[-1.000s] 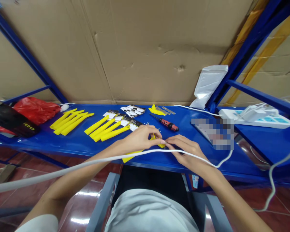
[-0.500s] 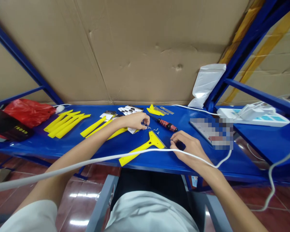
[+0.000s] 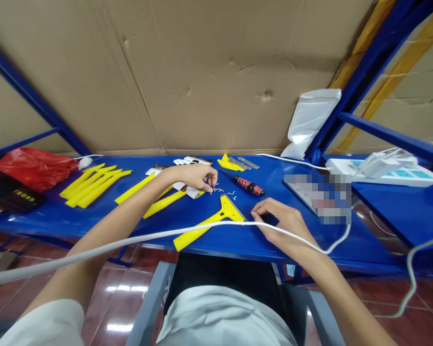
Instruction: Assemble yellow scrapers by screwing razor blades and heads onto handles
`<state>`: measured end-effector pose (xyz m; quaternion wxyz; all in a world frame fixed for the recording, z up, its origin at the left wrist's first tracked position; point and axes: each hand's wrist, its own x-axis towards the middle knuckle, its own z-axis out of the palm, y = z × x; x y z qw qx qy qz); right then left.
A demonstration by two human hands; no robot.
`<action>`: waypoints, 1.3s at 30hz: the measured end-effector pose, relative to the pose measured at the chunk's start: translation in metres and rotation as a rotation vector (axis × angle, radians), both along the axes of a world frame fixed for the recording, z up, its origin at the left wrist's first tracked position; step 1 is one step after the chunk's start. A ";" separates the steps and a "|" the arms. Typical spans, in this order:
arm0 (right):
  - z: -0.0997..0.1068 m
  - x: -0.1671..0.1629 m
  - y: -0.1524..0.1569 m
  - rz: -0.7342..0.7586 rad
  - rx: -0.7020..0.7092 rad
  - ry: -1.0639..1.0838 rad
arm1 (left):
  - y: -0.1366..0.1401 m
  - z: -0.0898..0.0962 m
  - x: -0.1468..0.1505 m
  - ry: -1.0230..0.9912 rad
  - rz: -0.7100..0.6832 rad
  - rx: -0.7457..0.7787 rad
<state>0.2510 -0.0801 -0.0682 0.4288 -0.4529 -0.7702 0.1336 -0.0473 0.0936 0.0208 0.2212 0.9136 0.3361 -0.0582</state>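
Since a second ago, our left hand (image 3: 200, 177) has moved off the yellow scraper (image 3: 228, 208) to the small metallic screws (image 3: 220, 190). Its fingers curl, thumb near forefinger; we cannot tell whether they pinch anything. At three o'clock from the scraper's wide head, our right hand (image 3: 283, 217) bends its thumb and forefinger close together; we cannot tell what they hold. The smooth T-shaped scraper lies on the glossy blue table (image 3: 274, 169), handle toward eight o'clock; a red-and-black screwdriver (image 3: 250, 185) sits at one o'clock.
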 end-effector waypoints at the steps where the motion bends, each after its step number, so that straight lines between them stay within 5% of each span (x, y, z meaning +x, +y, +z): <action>1: -0.001 0.000 0.000 -0.003 -0.006 -0.004 | 0.001 0.000 -0.002 0.008 0.004 -0.007; 16: 0.001 -0.001 -0.001 -0.012 -0.007 -0.014 | -0.008 -0.004 0.002 -0.101 -0.061 -0.074; 25: 0.003 -0.002 -0.001 -0.022 0.004 -0.009 | -0.022 -0.001 0.006 -0.036 -0.016 0.007; 34: -0.002 0.000 -0.001 -0.042 -0.018 -0.037 | -0.093 0.056 0.037 -0.837 -0.028 0.455; 39: 0.002 -0.001 -0.002 -0.029 0.002 -0.054 | -0.114 0.063 0.043 -0.925 -0.066 0.393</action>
